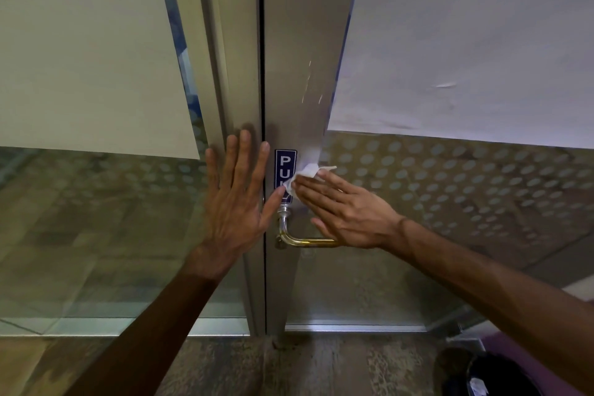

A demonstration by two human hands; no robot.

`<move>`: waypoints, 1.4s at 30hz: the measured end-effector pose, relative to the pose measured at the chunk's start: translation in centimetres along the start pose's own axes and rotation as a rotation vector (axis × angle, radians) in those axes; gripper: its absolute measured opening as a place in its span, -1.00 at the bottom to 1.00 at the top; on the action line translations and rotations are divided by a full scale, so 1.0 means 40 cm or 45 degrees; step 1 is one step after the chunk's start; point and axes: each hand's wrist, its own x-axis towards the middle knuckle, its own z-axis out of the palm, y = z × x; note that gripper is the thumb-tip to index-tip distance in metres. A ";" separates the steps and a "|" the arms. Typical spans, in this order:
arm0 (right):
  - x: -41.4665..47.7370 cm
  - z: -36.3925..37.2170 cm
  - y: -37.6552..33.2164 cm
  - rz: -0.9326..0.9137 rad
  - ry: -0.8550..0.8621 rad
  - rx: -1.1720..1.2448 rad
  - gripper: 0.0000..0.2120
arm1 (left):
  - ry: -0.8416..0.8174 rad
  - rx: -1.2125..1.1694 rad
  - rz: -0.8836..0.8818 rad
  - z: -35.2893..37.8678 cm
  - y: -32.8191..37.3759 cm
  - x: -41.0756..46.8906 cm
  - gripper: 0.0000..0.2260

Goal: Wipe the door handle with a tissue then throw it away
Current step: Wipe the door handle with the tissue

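while the left hand (236, 202) lies flat with fingers spread apart on the metal door frame (238, 74), the right hand (347, 212) presses a white tissue (303, 175) under its straight, closed-together fingers against the door stile, just beside the blue pull sign (284, 164). tissue sits above the door handle (305, 242), not on it; the brass lever shows below the right palm, its outer end hidden by that hand. judgement: wiping is underway but on the plate area above the lever, so the handle itself looks not yet covered, or only partly, can't tell from this. left to do: run tissue along the lever, then throw it away. a dark bin (482, 376) with something white in it sits on the floor at lower right, likely the drop spot.
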 end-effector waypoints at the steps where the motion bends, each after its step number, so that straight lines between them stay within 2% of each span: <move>1: -0.006 0.004 -0.001 -0.024 -0.044 0.011 -0.44 | 0.011 0.001 0.001 0.006 0.000 -0.002 -0.25; 7: -0.016 -0.004 0.019 -0.100 -0.227 -0.028 -0.40 | 0.100 -0.043 -0.003 0.033 -0.005 -0.005 -0.22; 12: 0.026 -0.052 0.080 0.120 -0.037 -0.144 -0.36 | 0.121 -0.030 0.007 0.050 -0.016 0.011 -0.23; 15: 0.033 -0.055 0.071 0.198 -0.018 -0.091 -0.35 | 0.127 -0.002 0.016 0.056 -0.021 0.013 -0.22; 20: -0.013 -0.018 -0.009 0.047 -0.250 0.020 -0.22 | 0.139 0.024 0.026 0.060 -0.024 0.016 -0.21; 24: -0.013 -0.028 0.001 0.031 -0.347 -0.019 -0.21 | 0.150 0.010 0.027 0.061 -0.028 0.018 -0.23; 30: 0.038 -0.098 0.069 0.303 -0.096 -0.110 -0.22 | 0.155 -0.058 -0.004 0.062 -0.020 0.023 -0.27; 32: 0.047 -0.094 0.058 0.340 -0.077 -0.075 -0.20 | 0.161 -0.063 -0.006 0.059 -0.020 0.024 -0.27; 38: -0.027 -0.027 -0.051 0.082 -0.481 0.080 -0.12 | 0.132 -0.071 -0.011 0.050 -0.020 0.023 -0.27; 42: -0.018 -0.038 -0.032 0.093 -0.471 0.024 -0.13 | 0.110 -0.063 -0.003 0.044 -0.026 0.020 -0.27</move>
